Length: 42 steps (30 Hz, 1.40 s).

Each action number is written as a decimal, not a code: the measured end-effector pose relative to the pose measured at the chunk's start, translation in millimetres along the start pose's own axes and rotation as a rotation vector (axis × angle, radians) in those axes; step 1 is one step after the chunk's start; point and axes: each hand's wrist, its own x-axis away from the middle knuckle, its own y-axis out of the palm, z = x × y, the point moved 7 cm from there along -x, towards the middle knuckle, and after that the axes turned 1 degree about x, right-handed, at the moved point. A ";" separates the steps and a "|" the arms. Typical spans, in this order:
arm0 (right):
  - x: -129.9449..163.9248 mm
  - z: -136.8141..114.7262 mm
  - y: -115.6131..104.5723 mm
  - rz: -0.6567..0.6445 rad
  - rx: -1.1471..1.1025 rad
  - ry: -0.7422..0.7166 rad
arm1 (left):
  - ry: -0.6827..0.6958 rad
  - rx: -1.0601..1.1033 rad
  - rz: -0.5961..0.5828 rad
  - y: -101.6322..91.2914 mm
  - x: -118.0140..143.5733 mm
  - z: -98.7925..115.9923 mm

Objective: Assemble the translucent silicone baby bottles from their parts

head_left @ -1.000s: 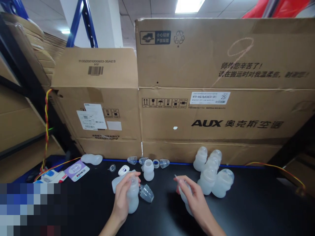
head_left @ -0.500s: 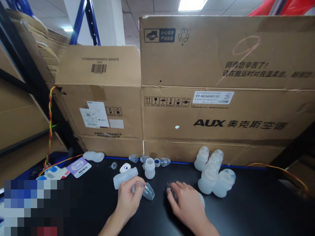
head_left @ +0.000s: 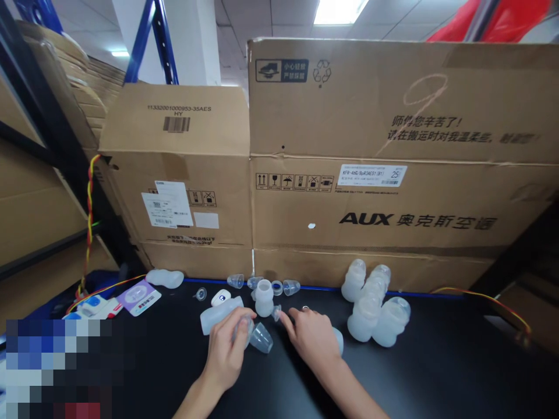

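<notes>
My left hand (head_left: 229, 343) is closed round a translucent rounded plastic piece (head_left: 245, 333), mostly covered by the fingers. Just right of it a clear tapered cap (head_left: 262, 338) lies on its side. My right hand (head_left: 312, 334) has its fingertips on a small clear bottle nipple (head_left: 276, 313), thumb hidden from view. That nipple is beside an upright, frosted, waisted bottle (head_left: 264, 298). Behind the left hand lies a frosted bottle-shaped piece (head_left: 218, 317). Another frosted piece (head_left: 339, 341) shows partly from behind my right hand.
Several frosted bottles (head_left: 367, 314) stand grouped at the right. Along the back lie clear caps (head_left: 291, 287), a ring (head_left: 277, 287) and a white oval piece (head_left: 220, 298). A purple card (head_left: 138, 298) lies at left. A cardboard box (head_left: 375, 244) walls off the back of the black table.
My right hand has moved left and away from me, bringing the small nipple beside the upright bottle. My left hand stays nearly in place. The view has shifted slightly.
</notes>
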 end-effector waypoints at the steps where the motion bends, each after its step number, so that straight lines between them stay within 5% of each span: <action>1: -1.6 -0.2 0.5 0.001 -0.001 0.008 | -0.005 0.001 -0.015 1.0 -0.1 0.7; 9: 5.7 0.6 -3.0 0.065 -0.051 0.014 | -0.010 -0.015 -0.160 8.1 -3.5 17.5; 16: 27.0 4.4 -9.3 0.272 -0.340 -0.104 | 0.197 -0.238 -0.227 21.1 3.2 43.0; 20: 37.7 -11.4 -24.5 0.280 -0.485 -0.347 | 0.388 -0.295 -0.146 28.3 11.5 53.5; 23: 41.8 -22.3 -28.9 0.193 -0.570 -0.400 | 0.494 -0.256 -0.030 23.2 15.8 56.2; 28: 44.3 -19.8 -23.0 0.126 -0.821 -0.313 | 0.651 -0.193 0.062 11.5 19.1 62.6; 33: 49.7 -11.5 -23.8 0.241 -0.910 -0.319 | 0.621 -0.258 0.077 13.1 16.6 64.9; 37: 45.8 -4.5 -7.5 0.163 -1.090 -0.096 | 0.632 -0.233 0.074 13.6 18.5 68.4; 42: 39.5 -8.7 19.7 0.002 -1.584 0.110 | 0.602 -0.177 0.080 11.0 18.3 68.3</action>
